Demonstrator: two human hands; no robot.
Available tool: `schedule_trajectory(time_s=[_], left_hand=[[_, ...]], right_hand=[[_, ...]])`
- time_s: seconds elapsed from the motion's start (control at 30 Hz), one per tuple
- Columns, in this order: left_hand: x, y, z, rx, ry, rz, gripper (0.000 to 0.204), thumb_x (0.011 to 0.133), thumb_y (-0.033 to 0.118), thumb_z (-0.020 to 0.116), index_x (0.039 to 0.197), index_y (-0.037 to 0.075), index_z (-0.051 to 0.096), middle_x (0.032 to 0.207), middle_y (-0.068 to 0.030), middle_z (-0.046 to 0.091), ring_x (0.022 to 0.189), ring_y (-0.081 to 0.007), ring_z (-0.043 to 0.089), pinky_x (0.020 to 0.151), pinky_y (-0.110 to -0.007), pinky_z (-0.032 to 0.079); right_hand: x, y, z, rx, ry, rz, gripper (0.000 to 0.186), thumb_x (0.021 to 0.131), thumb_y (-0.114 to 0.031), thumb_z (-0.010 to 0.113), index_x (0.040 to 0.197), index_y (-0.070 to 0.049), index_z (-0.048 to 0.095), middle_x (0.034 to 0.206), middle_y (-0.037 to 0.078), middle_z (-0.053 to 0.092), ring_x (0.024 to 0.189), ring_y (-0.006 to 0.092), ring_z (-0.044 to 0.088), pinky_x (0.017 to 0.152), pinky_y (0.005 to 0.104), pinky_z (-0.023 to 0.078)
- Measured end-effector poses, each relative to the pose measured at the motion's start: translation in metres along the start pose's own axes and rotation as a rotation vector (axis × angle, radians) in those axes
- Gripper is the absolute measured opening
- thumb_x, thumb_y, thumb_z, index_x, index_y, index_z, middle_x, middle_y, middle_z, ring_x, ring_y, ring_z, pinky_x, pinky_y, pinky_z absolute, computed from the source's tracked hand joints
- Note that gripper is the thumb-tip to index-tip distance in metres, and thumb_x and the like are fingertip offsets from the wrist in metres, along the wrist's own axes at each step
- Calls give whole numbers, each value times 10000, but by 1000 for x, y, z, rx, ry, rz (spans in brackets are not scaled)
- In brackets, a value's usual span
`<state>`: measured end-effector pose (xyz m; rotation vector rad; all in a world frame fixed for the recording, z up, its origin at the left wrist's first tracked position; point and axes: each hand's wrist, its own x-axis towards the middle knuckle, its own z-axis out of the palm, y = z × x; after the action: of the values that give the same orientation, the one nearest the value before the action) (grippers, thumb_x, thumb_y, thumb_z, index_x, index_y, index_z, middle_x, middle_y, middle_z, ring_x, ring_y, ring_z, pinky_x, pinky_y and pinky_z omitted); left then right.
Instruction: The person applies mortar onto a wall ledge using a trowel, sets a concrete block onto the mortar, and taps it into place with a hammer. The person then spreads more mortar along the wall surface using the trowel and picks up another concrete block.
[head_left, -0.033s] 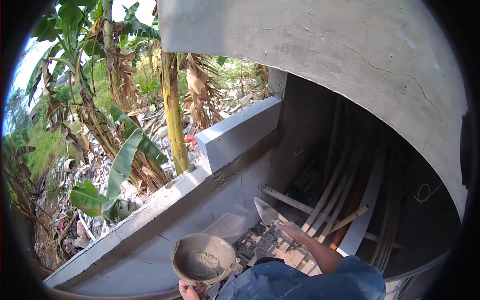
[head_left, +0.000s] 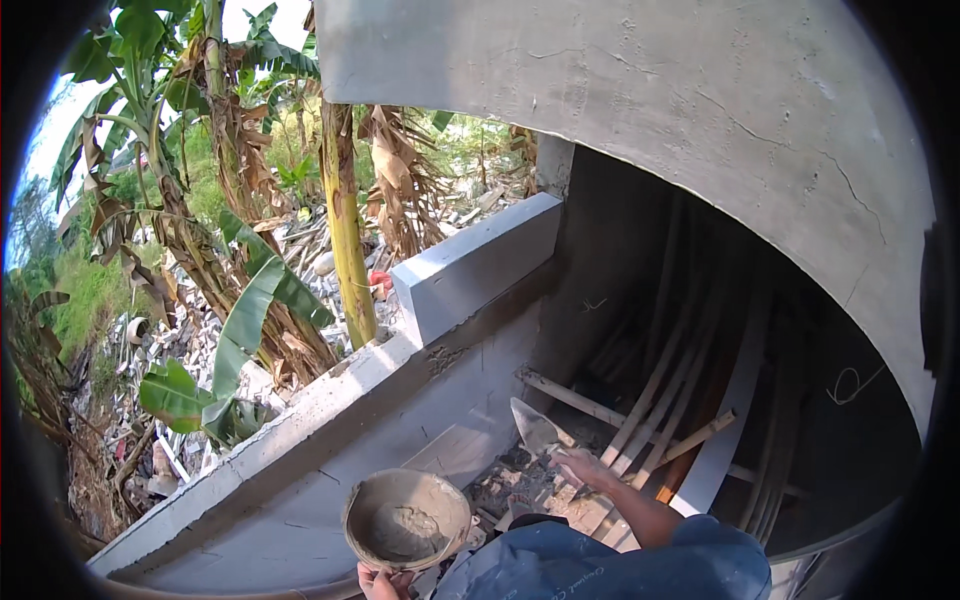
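Observation:
My left hand [head_left: 384,580] grips the near rim of a round, mortar-caked bucket [head_left: 363,530] at the bottom centre. Wet grey mortar [head_left: 412,530] lies inside it. To the right, my right hand [head_left: 580,467] is closed around the handle of a pointing trowel [head_left: 534,424]. The trowel's blade points up and to the left, apart from the bucket, above the debris-covered ground. Most of my left fingers are hidden under and behind the bucket's edge.
A low wall [head_left: 310,440] runs diagonally on the left, with a pale block [head_left: 478,262] on top. Long planks and poles [head_left: 668,415] lie in the dark recess at right, beneath a curved concrete overhang [head_left: 640,90]. Banana plants [head_left: 345,230] and rubble stand beyond the wall.
The trowel and my right hand have shifted very slightly, the blade turning a little. My left hand and the bucket stay where they were.

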<state>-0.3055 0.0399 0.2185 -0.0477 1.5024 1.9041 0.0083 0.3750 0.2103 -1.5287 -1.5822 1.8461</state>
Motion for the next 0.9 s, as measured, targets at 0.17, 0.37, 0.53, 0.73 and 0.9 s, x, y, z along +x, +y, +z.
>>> schedule_trajectory(time_s=[0.17,0.37,0.53,0.73,0.9], left_hand=[[8,-23,-34,39,45,-120,358,871,102,499,1220,43,552,1014,-149,625,841,-301,660,737,-455,614],[7,-1,-15,-94,121,-113,318,840,-65,411,1103,80,515,1043,-135,609,818,-282,670,598,-472,652],[16,-3,-22,-85,106,-93,251,855,-56,431,1028,103,518,929,-86,599,784,-235,644,607,-473,642],[13,9,-21,-79,98,-43,259,818,-61,412,997,109,490,869,-74,559,713,-192,579,630,-528,628],[23,-1,-17,-119,127,-1,257,789,-40,425,1002,96,466,852,-77,540,718,-185,552,698,-624,592]], right_hand=[[-12,66,22,86,98,-118,234,958,-288,620,956,-54,612,633,31,550,470,113,533,440,284,418],[-1,115,-7,-678,308,-225,561,847,-381,749,1218,17,614,1183,192,685,1145,376,622,995,434,482],[-26,15,17,-677,488,-526,366,843,-332,749,1044,-42,653,944,206,696,908,383,676,782,430,512],[-25,-51,33,-508,486,-532,353,852,-324,739,1041,-37,661,928,211,690,892,393,670,788,439,510],[-19,-85,57,-279,103,-385,330,906,-343,711,959,-26,636,736,65,627,558,148,592,527,311,473]])
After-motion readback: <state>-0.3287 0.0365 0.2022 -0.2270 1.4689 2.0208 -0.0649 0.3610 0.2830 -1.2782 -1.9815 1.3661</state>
